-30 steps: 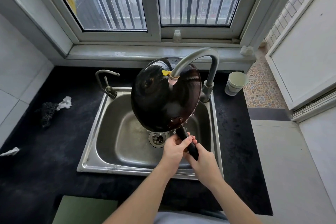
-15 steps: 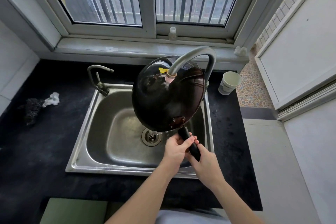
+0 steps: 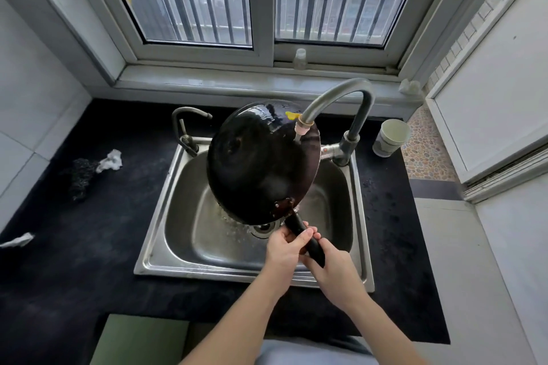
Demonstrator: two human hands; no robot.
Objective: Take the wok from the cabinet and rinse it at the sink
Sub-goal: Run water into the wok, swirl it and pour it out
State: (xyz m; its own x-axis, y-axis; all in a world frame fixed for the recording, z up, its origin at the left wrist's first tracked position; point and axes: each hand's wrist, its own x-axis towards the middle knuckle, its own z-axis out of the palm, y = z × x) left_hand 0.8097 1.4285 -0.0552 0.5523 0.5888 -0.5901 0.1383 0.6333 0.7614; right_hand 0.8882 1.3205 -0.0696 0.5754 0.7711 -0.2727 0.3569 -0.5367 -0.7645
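A round black wok point(image 3: 261, 169) with a glossy wet inside hangs tilted steeply over the stainless steel sink basin point(image 3: 184, 216), its open face turned toward the camera and its upper rim raised toward the window sill. Its straight black handle point(image 3: 305, 238) points down and toward the person. Both hands grip that handle: the left hand point(image 3: 283, 252) wraps it nearer the bowl, fingers curled around and the thumb laid across the top, and the right hand point(image 3: 333, 268) closes around the end of the handle just behind, touching the left. Neither hand touches the bowl itself.

The tall curved grey metal faucet point(image 3: 353, 98) arches from the right rear of the sink, and its pale pink nozzle tip point(image 3: 302, 129) sits in front of the wok's upper right rim, with a thin stream running from it onto the inner surface. Water drips from the wok's low edge, near the drain point(image 3: 264, 227). A small yellow tag or patch point(image 3: 292, 115) shows at the top rim beside the nozzle.

A second, smaller bent grey tap point(image 3: 185, 127) stands at the sink's left rear corner. On the black countertop point(image 3: 74, 246) to the left lie a dark scouring pad point(image 3: 78, 176) and a crumpled white scrap point(image 3: 111, 160) touching it, well apart from the sink. A pale cup point(image 3: 390, 136) stands on the counter to the right of the faucet base.
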